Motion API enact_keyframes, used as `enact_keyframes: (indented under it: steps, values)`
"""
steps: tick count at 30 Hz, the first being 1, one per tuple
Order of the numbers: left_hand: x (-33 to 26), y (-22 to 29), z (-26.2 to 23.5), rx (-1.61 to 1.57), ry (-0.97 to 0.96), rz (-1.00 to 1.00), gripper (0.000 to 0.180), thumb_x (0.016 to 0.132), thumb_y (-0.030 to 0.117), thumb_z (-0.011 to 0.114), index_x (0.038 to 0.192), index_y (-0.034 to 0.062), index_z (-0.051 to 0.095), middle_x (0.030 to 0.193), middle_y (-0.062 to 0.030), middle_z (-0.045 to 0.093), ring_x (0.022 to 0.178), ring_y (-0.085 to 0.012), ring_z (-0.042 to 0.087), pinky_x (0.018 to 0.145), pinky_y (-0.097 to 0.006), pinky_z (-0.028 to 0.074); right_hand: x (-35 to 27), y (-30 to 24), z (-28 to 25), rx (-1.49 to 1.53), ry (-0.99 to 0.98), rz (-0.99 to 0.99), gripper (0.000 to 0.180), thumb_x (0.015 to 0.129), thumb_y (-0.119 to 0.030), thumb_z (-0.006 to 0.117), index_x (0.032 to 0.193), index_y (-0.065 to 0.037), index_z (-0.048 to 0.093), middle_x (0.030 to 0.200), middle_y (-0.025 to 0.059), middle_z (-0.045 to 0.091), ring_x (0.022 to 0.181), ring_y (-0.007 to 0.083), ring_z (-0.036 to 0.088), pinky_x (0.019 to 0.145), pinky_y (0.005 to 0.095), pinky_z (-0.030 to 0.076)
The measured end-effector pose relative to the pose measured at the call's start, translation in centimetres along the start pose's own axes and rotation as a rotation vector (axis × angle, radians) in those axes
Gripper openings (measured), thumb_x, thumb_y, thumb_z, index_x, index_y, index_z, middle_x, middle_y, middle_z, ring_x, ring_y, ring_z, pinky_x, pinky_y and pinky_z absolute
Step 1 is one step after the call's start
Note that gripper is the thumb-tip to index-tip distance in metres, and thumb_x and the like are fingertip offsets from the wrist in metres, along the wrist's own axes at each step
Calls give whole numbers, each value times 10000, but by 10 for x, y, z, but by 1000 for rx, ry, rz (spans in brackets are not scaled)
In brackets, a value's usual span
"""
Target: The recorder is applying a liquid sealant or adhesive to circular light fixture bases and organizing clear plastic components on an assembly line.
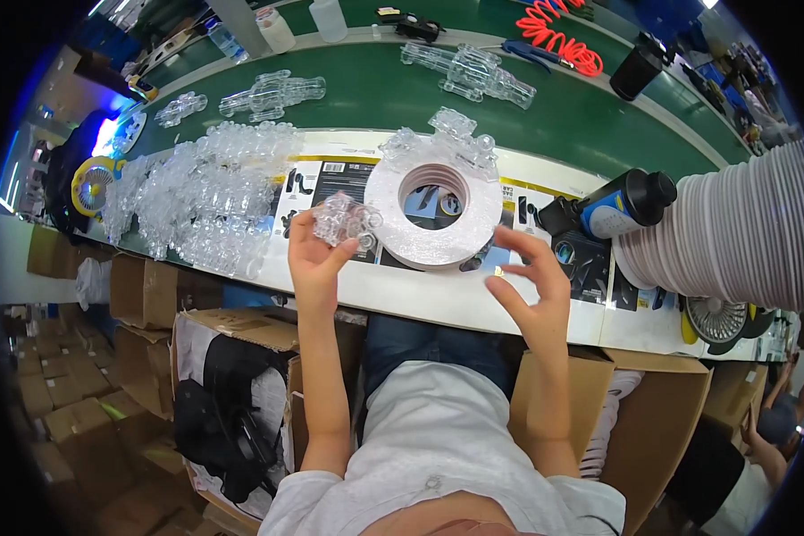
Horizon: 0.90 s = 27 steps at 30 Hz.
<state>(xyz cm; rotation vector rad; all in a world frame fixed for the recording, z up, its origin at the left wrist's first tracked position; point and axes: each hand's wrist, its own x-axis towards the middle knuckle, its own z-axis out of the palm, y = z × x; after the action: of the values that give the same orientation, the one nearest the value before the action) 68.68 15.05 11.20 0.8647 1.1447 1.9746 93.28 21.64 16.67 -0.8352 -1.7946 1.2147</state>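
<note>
Between the thumb and fingers of my left hand (316, 259) is a clear plastic part (338, 220), held just left of a short stack of white rings (386, 207). My right hand (534, 284) is empty, its thumb and fingers spread apart near the stack's lower right edge. More clear plastic parts (456, 134) rest on the far rim of the rings. A large heap of clear plastic parts (201, 192) covers the bench to the left of my left hand.
On the right lies a tall stack of white rings (732, 228), with a black bottle (630, 205) beside it. Further clear parts (473, 71) sit on the green strip (366, 89). A red coiled hose (558, 36) is at the back. Cardboard boxes (241, 326) stand below the bench edge.
</note>
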Motion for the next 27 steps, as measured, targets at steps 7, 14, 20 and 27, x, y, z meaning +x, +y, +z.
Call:
enact_keyframes:
  steps: [7,14,20,27]
  values:
    - [23,-25,-3,214,93,27,576,675,-120,681,1156,9,391,1259,-201,464,1075,-226,531,892,-341,473,-54,42,-19,26,220,340,412,742,-65,696,1131,-24,566,1100,96,608,1047,189,572,795,304,492]
    - [28,-31,7,174,81,-58,631,682,-76,703,1222,17,390,1196,-113,496,1030,-195,538,879,-308,452,-66,47,-31,-30,276,378,402,760,-59,676,1142,-26,559,1099,104,613,1046,194,573,819,313,475]
    - [19,-11,12,172,-38,-68,553,689,-32,707,1172,33,448,1158,-86,491,1031,-174,519,891,-294,437,-59,44,-27,-9,211,369,421,769,-38,630,1178,-31,533,1102,103,599,1050,185,564,816,293,459]
    - [-8,-5,54,193,-167,-150,473,649,-65,740,1047,28,500,1019,-53,522,910,-126,544,792,-247,459,-14,28,6,-118,-21,-60,606,614,-60,785,1172,-65,547,1182,110,543,1024,227,567,828,315,471]
